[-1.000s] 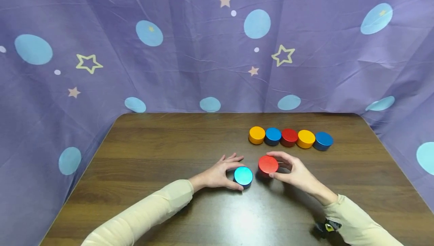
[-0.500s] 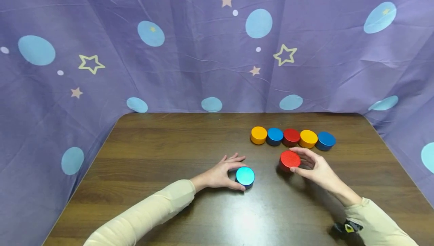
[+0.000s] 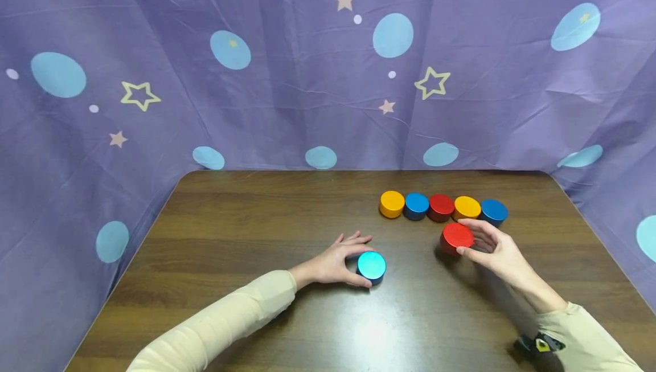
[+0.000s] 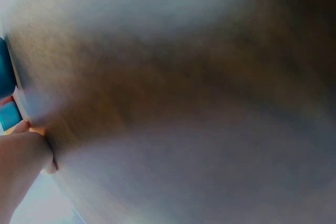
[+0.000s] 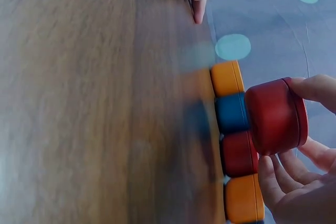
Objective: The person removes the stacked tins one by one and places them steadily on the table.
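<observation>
My left hand (image 3: 332,262) lies on the table with thumb and forefinger round a round blue tin (image 3: 371,265), the other fingers spread beyond it. The left wrist view catches part of a blue tin (image 4: 6,72) at its left edge. To the right, my right hand (image 3: 502,252) pinches a round red tin (image 3: 457,237) by its sides, its flat top facing up. In the right wrist view this red tin (image 5: 274,118) shows a lid seam and is held off the wooden surface, between the thumb above and fingers below.
Behind the right hand stands a side-by-side row: an orange tin (image 3: 392,204), a blue tin (image 3: 416,206), a dark red tin (image 3: 441,208), a yellow-orange tin (image 3: 467,208) and another blue tin (image 3: 494,212). The brown wooden table (image 3: 246,212) ends at a purple patterned curtain (image 3: 277,115).
My right hand has carried the red tin rightward and slightly back, from beside the blue tin to just in front of the row. The left hand has stayed at the blue tin.
</observation>
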Tool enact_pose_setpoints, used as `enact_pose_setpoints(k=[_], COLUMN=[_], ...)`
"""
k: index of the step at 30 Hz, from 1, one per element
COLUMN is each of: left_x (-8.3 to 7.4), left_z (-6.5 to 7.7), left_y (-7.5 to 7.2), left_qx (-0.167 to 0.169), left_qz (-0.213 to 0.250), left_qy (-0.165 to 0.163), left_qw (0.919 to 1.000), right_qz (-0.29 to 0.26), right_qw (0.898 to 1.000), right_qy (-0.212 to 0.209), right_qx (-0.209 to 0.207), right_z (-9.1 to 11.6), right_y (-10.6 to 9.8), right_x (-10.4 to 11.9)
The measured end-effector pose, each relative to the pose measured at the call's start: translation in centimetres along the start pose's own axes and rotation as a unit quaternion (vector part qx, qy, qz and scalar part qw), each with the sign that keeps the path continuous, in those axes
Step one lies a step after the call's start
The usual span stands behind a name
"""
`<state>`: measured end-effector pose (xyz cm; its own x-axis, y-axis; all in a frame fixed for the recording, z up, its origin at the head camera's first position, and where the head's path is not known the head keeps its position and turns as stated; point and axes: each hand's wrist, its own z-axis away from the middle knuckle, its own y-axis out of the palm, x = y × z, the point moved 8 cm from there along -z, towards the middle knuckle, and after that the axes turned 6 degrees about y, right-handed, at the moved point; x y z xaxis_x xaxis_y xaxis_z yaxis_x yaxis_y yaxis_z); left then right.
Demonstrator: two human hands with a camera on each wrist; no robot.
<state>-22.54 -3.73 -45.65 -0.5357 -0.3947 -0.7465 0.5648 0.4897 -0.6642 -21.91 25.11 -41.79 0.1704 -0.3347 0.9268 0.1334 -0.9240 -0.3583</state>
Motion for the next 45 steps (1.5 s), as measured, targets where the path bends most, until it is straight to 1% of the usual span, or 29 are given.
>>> enact_pose_setpoints(k=[8,14,22,29,37,39,45], left_x=[0.1,0.1,0.2,0.3,0.2,0.3,0.3], left_z=[-0.2,-0.1,-0.2,-0.2,-0.3,-0.3,-0.2], left_y=[0.0,0.0,0.0,0.1,0.1,0.1,0.1], left_qx=[0.007,0.009,0.006,0.005,0.003,0.004,0.004], left_qz=[-0.004,-0.004,-0.005,-0.01,-0.012,-0.01,-0.007], left_qy=[-0.007,-0.009,-0.005,-0.003,0.001,0.0,0.0], left_qw=[0.9999,0.9999,1.0,0.9999,0.9999,0.9999,1.0], right_qz=[0.011,-0.007,0.002,-0.008,-0.022,-0.018,-0.032], right_qw=[1.0,0.999,0.997,0.994,0.986,0.985,0.982], right_qy=[0.006,0.007,0.041,0.065,0.122,0.127,0.124], right_qx=[-0.027,-0.049,-0.071,-0.087,-0.111,-0.119,-0.137], right_z=[0.5,1.0,1.4,1.4,1.5,1.6,1.5], right_y=[-2.0,-3.6,-5.3,-6.9,-9.1,-9.6,-10.8], right_x=[-0.7,-1.4,-2.5,-3.4,-5.2,-5.6,-6.6])
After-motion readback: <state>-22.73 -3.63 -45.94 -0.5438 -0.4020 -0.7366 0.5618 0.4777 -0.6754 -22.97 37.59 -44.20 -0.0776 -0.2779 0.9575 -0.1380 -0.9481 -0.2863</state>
